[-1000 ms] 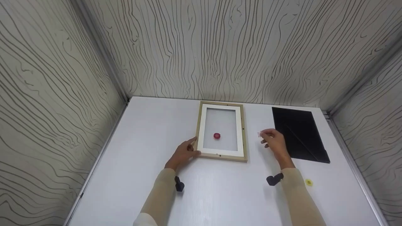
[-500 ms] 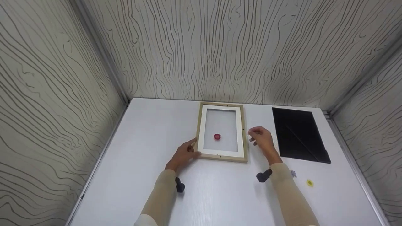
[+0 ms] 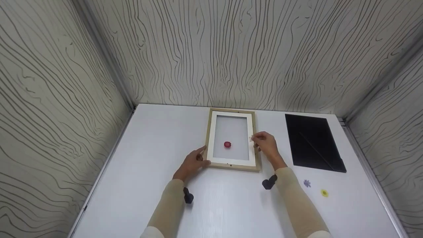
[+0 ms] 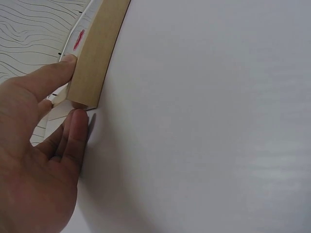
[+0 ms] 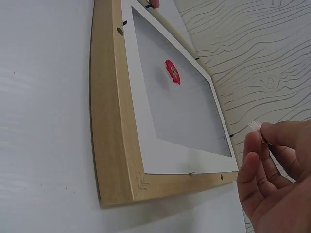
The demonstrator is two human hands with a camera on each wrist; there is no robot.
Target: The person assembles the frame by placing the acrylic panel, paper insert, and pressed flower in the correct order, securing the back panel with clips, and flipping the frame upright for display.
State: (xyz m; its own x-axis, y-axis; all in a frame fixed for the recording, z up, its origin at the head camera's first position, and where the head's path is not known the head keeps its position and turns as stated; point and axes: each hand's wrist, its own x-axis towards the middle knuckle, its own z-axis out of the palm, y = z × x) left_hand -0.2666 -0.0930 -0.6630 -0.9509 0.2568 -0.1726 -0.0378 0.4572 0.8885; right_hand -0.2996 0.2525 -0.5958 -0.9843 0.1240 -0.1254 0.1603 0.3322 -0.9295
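A light wooden picture frame (image 3: 233, 168) with a white mat and clear pane lies on the white table. One red pressed flower (image 3: 227, 144) is on the pane, left of its middle in the lower half. My left hand (image 3: 193, 162) holds the frame's near left corner between thumb and index finger, also visible in the left wrist view. My right hand (image 3: 267, 144) is over the frame's right side, its thumb and index finger pinching a small pale pinkish-white flower (image 5: 253, 126). The fingertips partly cover that flower; in the right wrist view it is held above the pane's level.
A black backing board (image 3: 315, 142) with a stand strip lies to the right of the frame. Nearer on the right are a lilac flower (image 3: 307, 183) and a yellow flower (image 3: 324, 192). Wood-grain patterned panels (image 3: 211, 56) enclose the table's back and sides.
My right hand has moved left with the pale flower, from beside the black board to above the frame's right edge. The lilac flower has come into view. My left hand stays in place.
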